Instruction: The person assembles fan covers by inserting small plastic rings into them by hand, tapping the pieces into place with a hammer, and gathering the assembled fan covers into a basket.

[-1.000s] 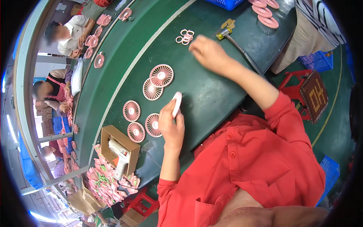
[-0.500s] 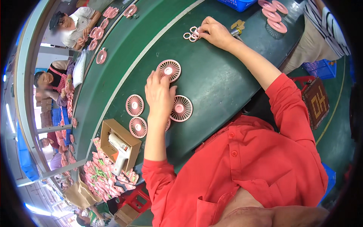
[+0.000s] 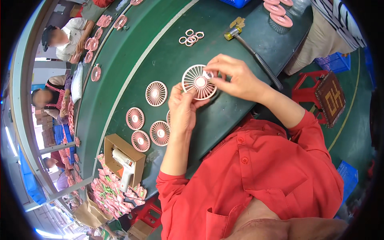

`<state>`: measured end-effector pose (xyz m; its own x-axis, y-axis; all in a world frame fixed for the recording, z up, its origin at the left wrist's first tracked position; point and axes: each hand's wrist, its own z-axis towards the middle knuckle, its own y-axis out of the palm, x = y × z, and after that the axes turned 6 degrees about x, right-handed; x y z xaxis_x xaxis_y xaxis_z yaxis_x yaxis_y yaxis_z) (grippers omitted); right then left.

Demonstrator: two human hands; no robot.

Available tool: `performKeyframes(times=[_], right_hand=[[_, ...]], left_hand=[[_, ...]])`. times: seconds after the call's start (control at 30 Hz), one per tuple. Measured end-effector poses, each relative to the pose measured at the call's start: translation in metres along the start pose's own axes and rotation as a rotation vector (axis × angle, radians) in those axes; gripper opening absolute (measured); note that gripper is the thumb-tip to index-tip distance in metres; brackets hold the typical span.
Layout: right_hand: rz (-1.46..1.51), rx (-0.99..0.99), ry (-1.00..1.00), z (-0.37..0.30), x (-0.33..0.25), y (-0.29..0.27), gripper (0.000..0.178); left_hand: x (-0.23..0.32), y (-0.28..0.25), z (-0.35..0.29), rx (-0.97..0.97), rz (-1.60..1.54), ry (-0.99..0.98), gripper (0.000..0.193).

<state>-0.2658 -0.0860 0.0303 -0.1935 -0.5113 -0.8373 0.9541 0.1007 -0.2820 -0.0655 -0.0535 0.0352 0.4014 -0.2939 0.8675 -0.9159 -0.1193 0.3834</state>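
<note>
A round, pale pink fan grille with radial spokes is held up over the green table. My left hand is closed on its lower left rim, thumb across the spokes. At its upper right, my right hand pinches a small pale piece, apparently a ring, against the grille; the fingers partly hide it. Several small pink rings lie in a cluster beyond the hands. On the table to the left are more grilles, one partly behind my left wrist.
A hammer with a yellow head lies to the right. Near left, a cardboard box holds a white heat-gun-like tool beside a pile of pink parts. Stacked pink grilles stand far right. Co-workers sit across the belt.
My right hand has come back from the ring cluster to the grille. My left hand has lifted a grille off the table and moved right. My view has shifted slightly.
</note>
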Motion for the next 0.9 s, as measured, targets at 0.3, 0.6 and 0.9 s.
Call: performKeyframes(times=[0.3,0.6,0.9], right_hand=[[-0.202,0.142,-0.16,-0.017,-0.016,0.005,0.014],[-0.331,0.138,-0.158,-0.026,-0.026,0.012,0.02],[-0.307,0.134,-0.159,-0.026,-0.036,0.02,0.024]], left_hand=[[-0.019,0.013,-0.014,-0.051,-0.061,-0.044,0.025],[-0.021,0.021,-0.031,-0.029,-0.009,0.084,0.028],[-0.038,0.018,-0.043,0.032,0.078,0.353,0.024]])
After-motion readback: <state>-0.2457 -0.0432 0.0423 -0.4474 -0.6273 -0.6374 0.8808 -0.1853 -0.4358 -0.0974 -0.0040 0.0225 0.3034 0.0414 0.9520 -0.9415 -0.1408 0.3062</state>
